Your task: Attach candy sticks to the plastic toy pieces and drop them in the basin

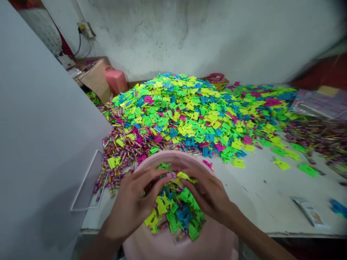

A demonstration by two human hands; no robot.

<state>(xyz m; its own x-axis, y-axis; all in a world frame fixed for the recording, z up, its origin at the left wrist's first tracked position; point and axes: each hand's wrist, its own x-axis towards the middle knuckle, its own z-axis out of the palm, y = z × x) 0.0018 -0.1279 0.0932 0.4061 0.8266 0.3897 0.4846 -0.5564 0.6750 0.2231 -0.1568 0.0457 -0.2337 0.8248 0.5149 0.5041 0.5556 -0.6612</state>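
Observation:
Both of my hands meet over a pink plastic basin (151, 245) at the bottom centre. My left hand (132, 202) and my right hand (208, 193) are closed in a pinch on a small yellow plastic piece (184, 176) with a small wrapped item against it. Inside the basin lie several green, yellow and blue plastic pieces (176, 213). Just beyond the basin, a big heap of the same small plastic pieces (189, 112) in yellow, green, blue and pink covers the white table (260, 187).
Small wrapped candy-like sticks (119, 169) lie along the heap's left edge and at the far right (317, 135). A white panel (40, 137) stands at the left. A cardboard box (94, 77), a pink container (116, 79) and a small sachet (310, 213) are also in view.

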